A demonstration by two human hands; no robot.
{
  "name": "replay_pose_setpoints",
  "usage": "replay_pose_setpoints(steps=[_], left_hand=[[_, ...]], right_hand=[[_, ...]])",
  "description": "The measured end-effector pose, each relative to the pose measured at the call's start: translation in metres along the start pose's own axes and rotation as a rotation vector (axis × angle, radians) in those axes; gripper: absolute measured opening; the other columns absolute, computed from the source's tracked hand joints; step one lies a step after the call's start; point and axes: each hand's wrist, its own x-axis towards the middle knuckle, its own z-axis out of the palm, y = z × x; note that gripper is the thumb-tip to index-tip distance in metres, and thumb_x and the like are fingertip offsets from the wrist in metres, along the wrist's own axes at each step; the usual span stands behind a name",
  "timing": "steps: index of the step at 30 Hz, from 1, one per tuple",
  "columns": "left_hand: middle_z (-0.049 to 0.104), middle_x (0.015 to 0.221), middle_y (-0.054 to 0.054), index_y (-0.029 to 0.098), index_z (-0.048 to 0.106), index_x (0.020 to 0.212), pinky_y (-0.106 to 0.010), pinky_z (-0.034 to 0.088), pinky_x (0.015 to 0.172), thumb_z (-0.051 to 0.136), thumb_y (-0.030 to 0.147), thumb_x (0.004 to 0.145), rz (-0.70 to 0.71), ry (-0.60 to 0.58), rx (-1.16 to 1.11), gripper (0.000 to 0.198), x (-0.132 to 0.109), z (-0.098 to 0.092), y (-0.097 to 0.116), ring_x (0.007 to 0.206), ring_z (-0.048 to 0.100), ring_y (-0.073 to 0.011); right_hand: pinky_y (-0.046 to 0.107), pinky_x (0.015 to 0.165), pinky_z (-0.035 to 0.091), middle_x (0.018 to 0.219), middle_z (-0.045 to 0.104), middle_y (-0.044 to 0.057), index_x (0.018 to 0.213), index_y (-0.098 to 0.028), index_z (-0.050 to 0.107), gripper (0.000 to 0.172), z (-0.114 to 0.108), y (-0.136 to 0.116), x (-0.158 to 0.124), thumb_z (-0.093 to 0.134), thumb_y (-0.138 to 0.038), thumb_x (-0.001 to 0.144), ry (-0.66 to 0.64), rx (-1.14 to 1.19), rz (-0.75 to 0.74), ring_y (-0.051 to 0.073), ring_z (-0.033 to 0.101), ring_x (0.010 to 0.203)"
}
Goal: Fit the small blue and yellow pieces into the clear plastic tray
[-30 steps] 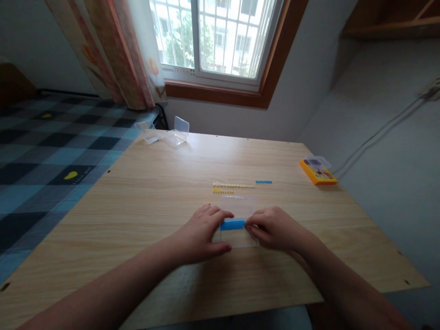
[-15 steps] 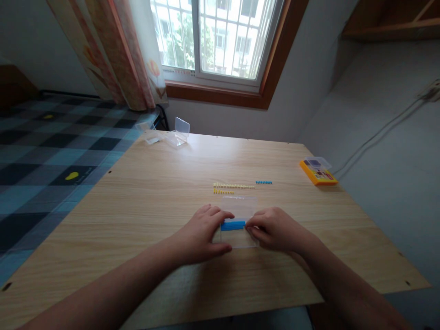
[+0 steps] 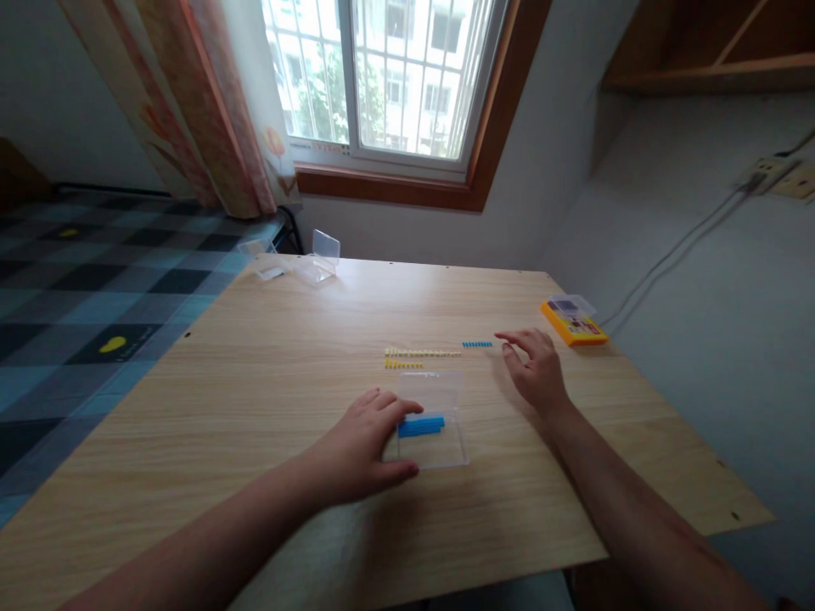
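Observation:
A clear plastic box (image 3: 453,450) lies with its lid (image 3: 433,390) folded back on the table. Inside it, long blue strips (image 3: 420,426) rest side by side along the far part. My left hand (image 3: 375,437) touches the box's left side, thumb and fingers spread around it. Beyond the box, my right hand (image 3: 531,361) hovers with nothing in it, its index finger stretched toward a short row of small blue pieces (image 3: 477,344). To the left of those pieces lie a pale yellow row (image 3: 424,352) and a shorter yellow row (image 3: 402,364).
The wooden table (image 3: 286,356) has two clear plastic boxes at its far left corner, one with a raised lid (image 3: 326,246). An orange and yellow box (image 3: 576,324) sits near the right edge. A checked bed (image 3: 127,280) adjoins the left side.
My right hand has left the box's right side and moved away and rightward to the small blue row, its fingers opening. My left hand stays at the box. The view has shifted slightly.

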Motion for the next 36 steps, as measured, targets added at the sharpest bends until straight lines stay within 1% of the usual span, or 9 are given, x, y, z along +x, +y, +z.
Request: replay_pose_setpoints(steps=[3,6,8,10,18,24,27,31,36], left_hand=[[0.061,0.137,-0.01,0.026,0.059,0.134,-0.058,0.029,0.122,0.079,0.039,0.077,-0.003,0.006,0.007,0.062,0.0,0.001,-0.001,0.133,0.052,-0.0332],[0.061,0.138,-0.01,0.026,0.058,0.135,-0.059,0.029,0.122,0.078,0.039,0.078,0.011,0.016,0.008,0.062,0.0,0.001,-0.001,0.133,0.051,-0.0332],[0.061,0.138,-0.01,0.026,0.058,0.135,-0.06,0.03,0.121,0.078,0.04,0.078,0.006,0.017,0.008,0.061,0.0,0.0,0.0,0.134,0.05,-0.0341],[0.061,0.137,-0.01,0.025,0.058,0.134,-0.059,0.032,0.12,0.078,0.04,0.078,0.003,0.013,0.006,0.061,0.0,0.0,0.001,0.133,0.051,-0.034],[0.06,0.136,-0.011,0.025,0.057,0.135,-0.057,0.035,0.118,0.077,0.038,0.08,0.003,-0.01,-0.001,0.06,-0.001,-0.002,0.003,0.131,0.052,-0.0324],[0.06,0.135,-0.011,0.024,0.058,0.135,-0.057,0.035,0.118,0.078,0.037,0.079,0.002,-0.002,-0.001,0.061,0.0,-0.002,0.002,0.131,0.051,-0.0332],[0.061,0.134,-0.011,0.024,0.058,0.134,-0.057,0.035,0.117,0.078,0.037,0.079,0.007,-0.006,0.0,0.06,0.0,-0.003,0.003,0.13,0.052,-0.0328],[0.06,0.134,-0.011,0.024,0.058,0.134,-0.057,0.036,0.116,0.077,0.038,0.08,0.002,-0.015,-0.004,0.059,-0.001,-0.003,0.003,0.129,0.052,-0.0323],[0.061,0.131,-0.01,0.025,0.059,0.133,-0.055,0.037,0.115,0.077,0.039,0.079,0.018,0.005,-0.002,0.058,-0.001,-0.001,0.001,0.127,0.053,-0.0319]], right_hand=[[0.05,0.107,0.044,0.122,0.066,0.016,0.117,-0.019,0.078,0.036,0.021,0.01,-0.002,0.053,-0.027,0.092,-0.085,-0.083,0.033,0.031,0.058,0.118],[0.059,0.118,0.031,0.149,0.052,0.016,0.126,-0.022,0.075,0.039,0.034,0.008,-0.006,0.055,-0.026,0.093,-0.23,-0.191,0.036,0.038,0.04,0.143],[0.064,0.12,0.023,0.16,0.041,0.014,0.133,-0.025,0.071,0.042,0.037,0.004,-0.008,0.055,-0.028,0.094,-0.33,-0.26,0.029,0.04,0.029,0.151],[0.066,0.121,0.019,0.165,0.035,0.012,0.137,-0.027,0.068,0.043,0.037,0.001,-0.009,0.055,-0.028,0.096,-0.386,-0.28,0.014,0.039,0.024,0.154],[0.066,0.121,0.018,0.166,0.034,0.012,0.129,-0.027,0.073,0.038,0.034,-0.001,-0.005,0.054,-0.026,0.096,-0.441,-0.227,0.03,0.037,0.02,0.156],[0.064,0.123,0.014,0.163,0.04,0.006,0.098,-0.026,0.082,0.029,0.019,0.002,-0.01,0.061,-0.015,0.081,-0.41,-0.093,-0.088,0.035,0.02,0.156],[0.063,0.124,0.014,0.162,0.041,0.006,0.096,-0.025,0.081,0.031,0.012,0.001,-0.011,0.06,-0.013,0.076,-0.377,-0.044,-0.113,0.033,0.021,0.157],[0.064,0.123,0.016,0.157,0.048,0.008,0.093,-0.025,0.08,0.023,0.007,-0.002,-0.009,0.063,-0.018,0.08,-0.345,-0.077,-0.09,0.033,0.025,0.155],[0.066,0.12,0.019,0.152,0.053,0.009,0.087,-0.025,0.08,0.013,0.007,-0.002,-0.009,0.068,-0.029,0.086,-0.385,-0.133,-0.082,0.036,0.033,0.15]])
